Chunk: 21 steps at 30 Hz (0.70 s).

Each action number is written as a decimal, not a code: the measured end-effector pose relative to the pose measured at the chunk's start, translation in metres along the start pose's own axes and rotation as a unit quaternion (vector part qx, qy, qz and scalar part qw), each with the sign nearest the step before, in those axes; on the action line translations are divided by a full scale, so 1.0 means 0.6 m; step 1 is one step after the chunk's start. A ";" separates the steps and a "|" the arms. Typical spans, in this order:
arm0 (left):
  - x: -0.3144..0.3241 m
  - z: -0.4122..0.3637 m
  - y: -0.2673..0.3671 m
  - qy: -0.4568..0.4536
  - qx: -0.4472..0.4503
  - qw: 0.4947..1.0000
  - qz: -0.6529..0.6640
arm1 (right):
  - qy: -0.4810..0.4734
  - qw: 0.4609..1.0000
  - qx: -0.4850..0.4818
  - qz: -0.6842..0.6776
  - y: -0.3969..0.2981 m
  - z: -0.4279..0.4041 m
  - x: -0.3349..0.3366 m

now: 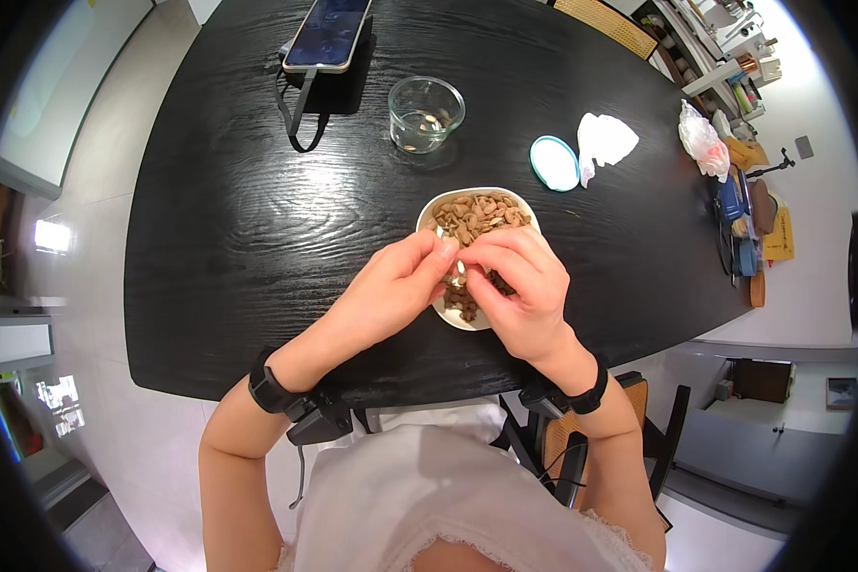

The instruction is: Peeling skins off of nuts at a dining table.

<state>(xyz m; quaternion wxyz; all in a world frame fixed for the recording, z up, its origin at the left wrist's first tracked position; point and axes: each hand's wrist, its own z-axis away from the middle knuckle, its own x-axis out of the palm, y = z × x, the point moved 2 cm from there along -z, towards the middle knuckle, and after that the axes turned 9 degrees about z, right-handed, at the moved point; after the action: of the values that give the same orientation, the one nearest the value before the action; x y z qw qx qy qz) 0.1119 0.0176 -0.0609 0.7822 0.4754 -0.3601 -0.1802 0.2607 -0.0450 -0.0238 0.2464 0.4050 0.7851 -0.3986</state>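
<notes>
Over a cream-white bowl (425,217) of brown-shelled seeds or nuts (475,214), my two hands meet at the fingertips. My left hand (411,268) pinches a small seed between thumb and forefinger. From the other side, the thumb and fingers of my right hand (522,279) close on the same spot; the seed is mostly hidden by the fingertips. A pale bit (460,267) shows just below them. Darker brown pieces (460,304) fill the bowl's near part. Beyond it stands a clear glass bowl (427,129) with a few pale kernels at its bottom.
A teal-rimmed lid (555,164) and a crumpled white tissue (606,141) lie right of the glass bowl on the black wood-grain table (257,250). A phone (327,36) with a cable stands far left. A plastic bag (704,143) and several items line the right edge.
</notes>
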 end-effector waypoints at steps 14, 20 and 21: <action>0.007 0.002 -0.001 -0.021 0.079 0.992 0.100 | -0.080 0.928 0.289 -0.221 -0.003 0.018 0.007; 0.013 0.005 0.005 -0.044 0.052 0.995 0.075 | -0.056 0.873 0.353 -0.333 0.001 0.031 0.001; 0.008 0.003 0.002 -0.044 0.052 0.995 0.075 | -0.072 0.870 0.353 -0.336 0.000 0.032 0.002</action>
<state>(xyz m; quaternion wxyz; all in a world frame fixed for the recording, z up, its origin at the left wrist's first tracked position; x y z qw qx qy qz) 0.1136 0.0140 -0.0575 0.7512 0.4785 -0.4377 -0.1230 0.2610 -0.0601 -0.0354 -0.0059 0.1470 0.6612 -0.7356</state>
